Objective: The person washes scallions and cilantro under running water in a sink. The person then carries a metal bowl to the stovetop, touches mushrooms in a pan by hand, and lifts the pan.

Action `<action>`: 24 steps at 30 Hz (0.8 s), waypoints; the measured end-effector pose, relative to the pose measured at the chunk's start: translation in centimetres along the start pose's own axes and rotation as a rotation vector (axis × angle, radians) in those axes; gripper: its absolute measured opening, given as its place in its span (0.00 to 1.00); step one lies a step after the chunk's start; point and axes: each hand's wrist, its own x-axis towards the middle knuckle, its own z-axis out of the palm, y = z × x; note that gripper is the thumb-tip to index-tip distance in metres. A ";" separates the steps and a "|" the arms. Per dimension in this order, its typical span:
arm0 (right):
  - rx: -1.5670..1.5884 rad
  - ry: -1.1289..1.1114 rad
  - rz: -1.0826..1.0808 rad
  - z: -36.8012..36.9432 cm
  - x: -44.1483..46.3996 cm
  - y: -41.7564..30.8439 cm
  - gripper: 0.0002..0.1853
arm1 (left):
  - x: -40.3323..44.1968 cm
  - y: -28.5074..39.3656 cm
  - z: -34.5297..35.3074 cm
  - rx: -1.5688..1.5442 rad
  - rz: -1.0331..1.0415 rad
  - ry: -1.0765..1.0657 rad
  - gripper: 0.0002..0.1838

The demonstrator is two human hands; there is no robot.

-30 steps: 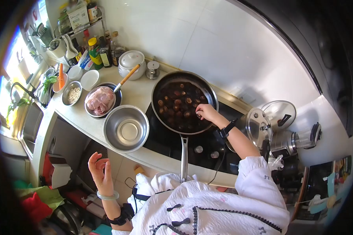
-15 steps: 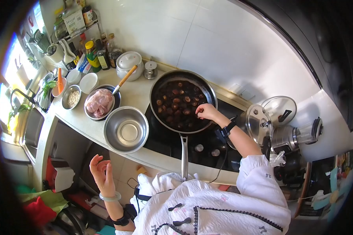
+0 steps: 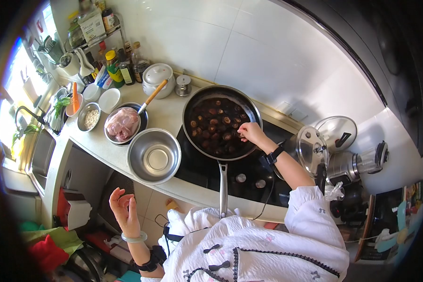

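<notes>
In the frying pan (image 3: 258, 107), dark round mushrooms (image 3: 213, 123), by their look shiitake, lie in dark liquid. Over the pan's right side is my right hand (image 3: 251, 133), fingers pinched together; whatever is between the fingertips is too small or hidden to make out. My left hand (image 3: 124, 214) is raised in front of the counter edge, holding nothing, with its fingers loosely curled and apart. Nearest to it on the counter stands an empty steel bowl (image 3: 154, 175). The pan's handle (image 3: 223, 188) points toward my body.
Left of the steel bowl, raw meat (image 3: 122, 123) fills a bowl with a wooden-handled utensil (image 3: 153, 95) resting across it. A white lidded pot (image 3: 158, 80) and sauce bottles (image 3: 113, 68) stand behind. Right of the cooktop (image 3: 202, 169) are a pressure cooker (image 3: 310, 148) and a blender (image 3: 357, 162).
The whole view has shifted slightly. My right hand stays pinched over the pan's right side, and several mushrooms look slightly rearranged. My left hand keeps nearly the same pose.
</notes>
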 end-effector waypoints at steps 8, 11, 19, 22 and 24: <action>-0.350 0.146 -0.335 -0.4 -0.4 0.3 0.07 | -0.2 -0.1 0.0 0.002 -0.003 0.006 0.23; -0.297 0.128 -0.305 -0.5 -1.1 -0.6 0.09 | -0.1 -0.1 0.0 -0.026 -0.006 -0.005 0.23; -0.609 0.231 -0.491 -2.1 -1.1 0.4 0.13 | 0.4 -0.4 0.1 -0.003 0.031 -0.043 0.23; -0.839 0.211 -0.239 -2.2 -0.5 0.2 0.21 | 0.4 -0.4 0.2 -0.001 0.030 -0.052 0.23; -0.869 0.194 -0.214 -1.4 -0.3 0.0 0.24 | 0.4 -0.3 0.3 0.002 0.030 -0.055 0.23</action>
